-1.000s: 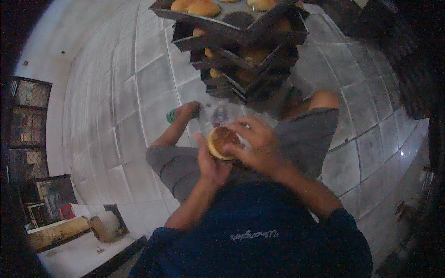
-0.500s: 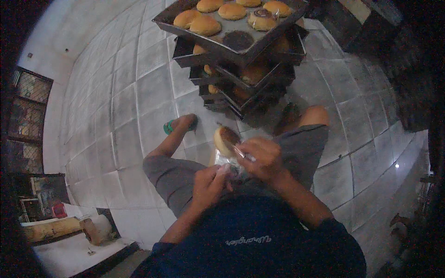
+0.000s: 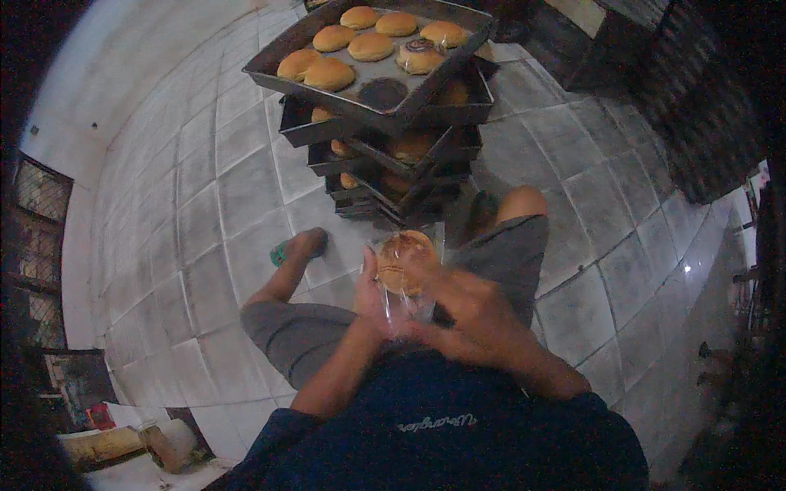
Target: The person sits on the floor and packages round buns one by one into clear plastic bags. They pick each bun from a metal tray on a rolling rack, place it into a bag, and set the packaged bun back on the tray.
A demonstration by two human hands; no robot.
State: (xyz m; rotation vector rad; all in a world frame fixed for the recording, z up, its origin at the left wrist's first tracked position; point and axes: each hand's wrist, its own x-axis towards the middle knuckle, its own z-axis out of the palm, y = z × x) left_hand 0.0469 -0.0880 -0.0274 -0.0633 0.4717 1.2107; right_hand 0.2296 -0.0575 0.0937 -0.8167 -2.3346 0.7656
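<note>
Over my lap, a round bun [image 3: 403, 244] with its browned side facing up sits in a clear plastic bag [image 3: 401, 307]. My left hand [image 3: 373, 301] is wrapped round the bag's left side and lower end, with the thumb along the bun's edge. From the right, my right hand [image 3: 467, 307] reaches across the bag, its fingers over the bun's lower right edge. Those fingers are smeared by motion, so their grip does not show clearly.
Just ahead stands a tall stack of dark metal trays [image 3: 393, 123]. Several golden buns [image 3: 370, 47] lie on the top tray, with a wrapped bun [image 3: 421, 56] at its right. A dark corrugated panel [image 3: 696, 106] stands at the far right. Pale tiles [image 3: 221, 196] cover the floor.
The bun, tilted and held in my right hand above the bag before, now lies inside the bag. My left hand has moved up round it. The whole view has shifted slightly.
</note>
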